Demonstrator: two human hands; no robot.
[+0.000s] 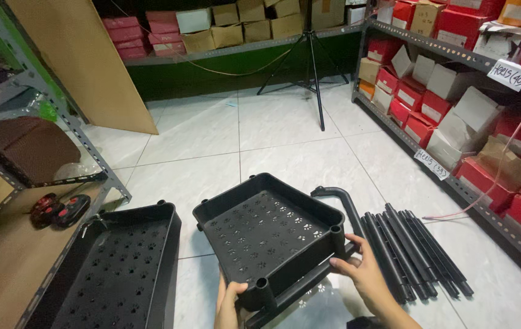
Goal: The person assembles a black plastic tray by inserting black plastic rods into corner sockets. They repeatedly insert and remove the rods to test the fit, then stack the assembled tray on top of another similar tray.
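I hold a black plastic tray (269, 228) with a perforated paw-print bottom, tilted above the white tiled floor. My left hand (230, 304) grips its near corner by a round socket. My right hand (361, 274) grips the right corner next to another socket. A second black tray edge shows just beneath the held one. A bundle of black tubes (413, 250) lies on the floor right of my right hand, with a curved black handle (340, 198) behind the tray.
Another black perforated tray (120, 268) lies at the lower left beside a metal rack (99, 164). Shelves with red and brown boxes (455, 103) line the right and back walls. A black tripod (312, 67) stands at the back. A wooden board (84, 61) leans left.
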